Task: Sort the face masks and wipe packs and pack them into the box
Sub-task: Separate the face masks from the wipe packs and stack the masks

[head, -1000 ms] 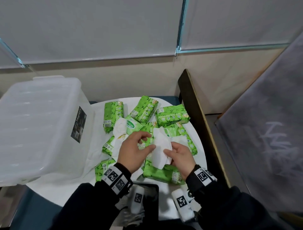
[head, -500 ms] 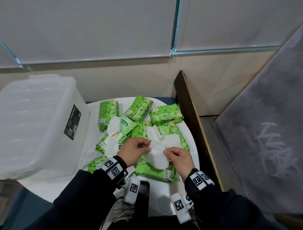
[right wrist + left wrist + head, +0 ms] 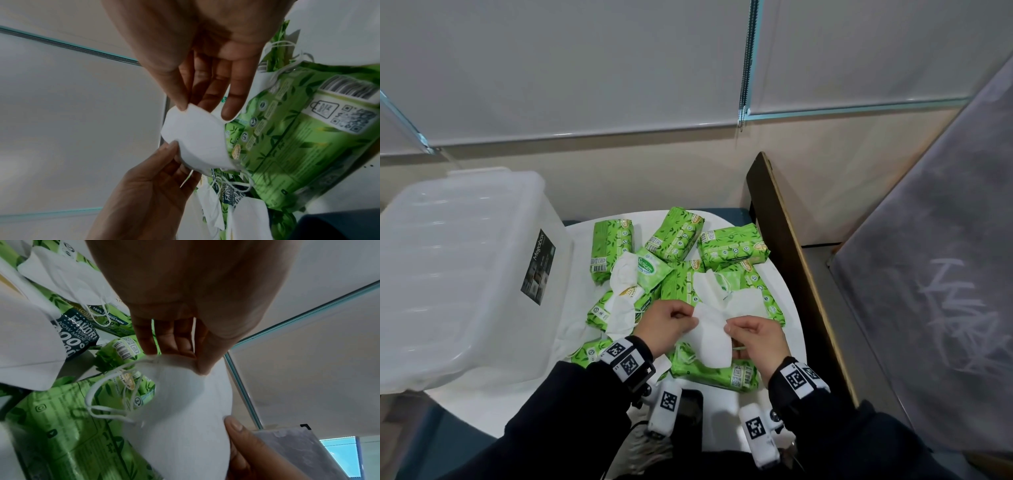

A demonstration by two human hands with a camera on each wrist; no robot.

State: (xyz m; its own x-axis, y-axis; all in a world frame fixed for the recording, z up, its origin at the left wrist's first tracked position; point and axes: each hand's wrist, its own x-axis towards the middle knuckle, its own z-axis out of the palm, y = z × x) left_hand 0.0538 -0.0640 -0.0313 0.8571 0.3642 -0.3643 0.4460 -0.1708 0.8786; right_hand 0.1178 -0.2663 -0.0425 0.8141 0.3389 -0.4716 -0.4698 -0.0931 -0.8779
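Note:
Both hands hold one white face mask (image 3: 711,337) just above the pile. My left hand (image 3: 667,325) pinches its left edge and my right hand (image 3: 753,334) pinches its right edge. The left wrist view shows the mask (image 3: 185,410) with its ear loops hanging, pinched at the top by my left hand (image 3: 197,363). The right wrist view shows the mask (image 3: 195,138) held between thumb and fingers of my right hand (image 3: 195,104). Several green wipe packs (image 3: 732,248) and more white masks (image 3: 623,294) lie mixed on the round white table (image 3: 787,308). The clear plastic box (image 3: 458,274) stands at the left.
A dark wooden board (image 3: 791,246) stands on edge along the table's right side. A grey panel (image 3: 935,274) leans at the right. The wall with roller blinds (image 3: 585,68) is behind. A dark phone (image 3: 690,407) lies at the table's near edge.
The mask, held upright between the hands a second ago, now lies flatter and lower toward me. Both hands have drawn slightly closer to my body.

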